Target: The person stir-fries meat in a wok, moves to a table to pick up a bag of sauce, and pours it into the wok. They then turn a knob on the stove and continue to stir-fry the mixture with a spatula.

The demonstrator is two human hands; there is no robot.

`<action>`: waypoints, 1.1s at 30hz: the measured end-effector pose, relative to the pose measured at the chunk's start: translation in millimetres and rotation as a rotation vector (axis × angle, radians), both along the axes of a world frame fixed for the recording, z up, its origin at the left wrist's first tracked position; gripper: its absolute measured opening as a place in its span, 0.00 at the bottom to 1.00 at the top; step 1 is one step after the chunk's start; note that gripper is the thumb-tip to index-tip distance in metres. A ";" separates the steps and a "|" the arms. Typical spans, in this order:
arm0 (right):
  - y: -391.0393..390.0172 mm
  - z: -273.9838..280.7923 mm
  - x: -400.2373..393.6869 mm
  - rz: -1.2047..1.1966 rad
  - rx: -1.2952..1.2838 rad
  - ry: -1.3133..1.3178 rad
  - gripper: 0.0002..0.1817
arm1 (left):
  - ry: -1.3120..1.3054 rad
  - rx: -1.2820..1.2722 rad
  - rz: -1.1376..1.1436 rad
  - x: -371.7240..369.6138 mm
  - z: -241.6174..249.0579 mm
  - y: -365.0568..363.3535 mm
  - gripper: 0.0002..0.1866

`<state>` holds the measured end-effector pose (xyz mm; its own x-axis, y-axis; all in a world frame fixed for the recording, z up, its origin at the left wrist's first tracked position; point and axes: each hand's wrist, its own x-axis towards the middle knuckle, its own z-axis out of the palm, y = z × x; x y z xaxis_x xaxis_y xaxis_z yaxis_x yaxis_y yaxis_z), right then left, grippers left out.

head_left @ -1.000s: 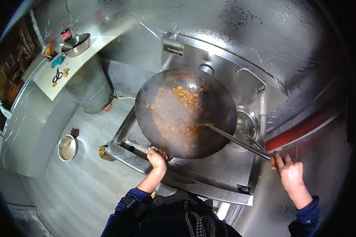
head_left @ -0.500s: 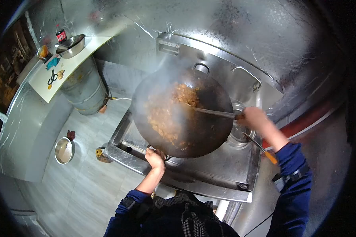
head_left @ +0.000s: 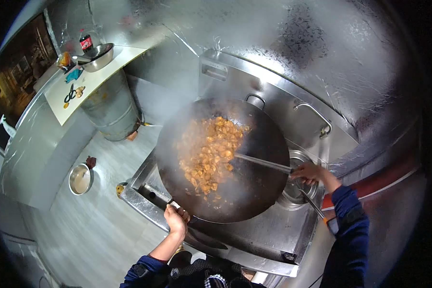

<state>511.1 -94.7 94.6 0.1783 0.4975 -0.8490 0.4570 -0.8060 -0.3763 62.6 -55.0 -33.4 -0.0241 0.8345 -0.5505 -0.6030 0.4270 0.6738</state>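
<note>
A large dark wok (head_left: 261, 192) sits on the steel stove, with browned, diced food (head_left: 211, 153) heaped in its middle and left side under rising steam. My left hand (head_left: 177, 220) is closed at the wok's near rim, around its near handle, which the fingers mostly hide. At the right rim, my right hand (head_left: 309, 173) grips the end of a long-handled wok spatula (head_left: 264, 162). Its metal shank reaches left across the wok, and the head is hidden in the food. Below that hand, an orange-handled tool (head_left: 314, 204) leans out of a round metal pot (head_left: 295, 199).
A bent faucet (head_left: 314, 109) projects from the steel backsplash (head_left: 273, 89) behind the wok. On the left counter (head_left: 57, 103) are a metal bowl (head_left: 98, 61), a dark bottle (head_left: 86, 42) and black scissors (head_left: 69, 95). Another bowl (head_left: 80, 179) stands on the floor.
The view has shifted, so the wok appears lower. Steam has thinned over the food. My right hand has drawn the spatula back toward the right rim; my left hand stays at the near handle.
</note>
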 end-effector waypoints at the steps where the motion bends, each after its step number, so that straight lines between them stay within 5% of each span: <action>1: -8.7 -30.8 1.3 0.036 0.062 -0.015 0.16 | 0.034 -0.016 0.001 0.8 2.9 0.4 0.15; 5: -54.1 -50.5 -57.5 0.391 0.563 -0.303 0.18 | 0.030 -0.020 0.003 1.7 6.5 -0.1 0.15; 7: -77.0 -30.9 -101.7 0.585 0.867 -0.643 0.09 | 0.045 -0.027 0.002 3.2 6.2 1.6 0.15; 11: -124.9 3.8 -156.4 0.720 0.432 -1.005 0.12 | 0.022 -0.042 0.013 1.2 5.7 0.9 0.14; 16: -181.9 65.7 -164.7 0.954 0.405 -1.371 0.12 | -0.070 -0.034 -0.009 -2.3 1.4 1.9 0.14; 18: -175.2 115.7 -167.2 0.787 0.226 -1.431 0.13 | -0.069 -0.032 0.000 -1.9 -1.9 1.1 0.14; 22: -162.4 164.5 -138.7 0.486 0.653 -0.937 0.25 | -0.053 -0.065 0.013 -0.4 4.6 1.0 0.15; 24: -140.0 158.5 -115.3 0.433 0.739 -0.813 0.19 | -0.039 -0.058 0.021 -0.3 3.2 0.8 0.14; 26: -99.1 160.1 -97.1 -0.120 0.078 -0.544 0.14 | -0.024 -0.034 0.007 -0.8 2.7 1.2 0.14; 30: -24.9 94.7 -55.6 -0.039 0.032 -0.382 0.11 | 0.013 -0.015 0.034 4.1 6.6 0.9 0.15; 33: 4.9 -7.3 -43.2 0.219 0.442 -0.423 0.14 | 0.028 -0.061 0.041 3.8 6.6 0.4 0.14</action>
<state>467.9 -89.8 87.3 0.3066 0.8469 -0.4344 0.7747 -0.4872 -0.4031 66.5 -54.6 -26.9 -0.0739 0.7972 -0.5992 -0.6022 0.4432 0.6640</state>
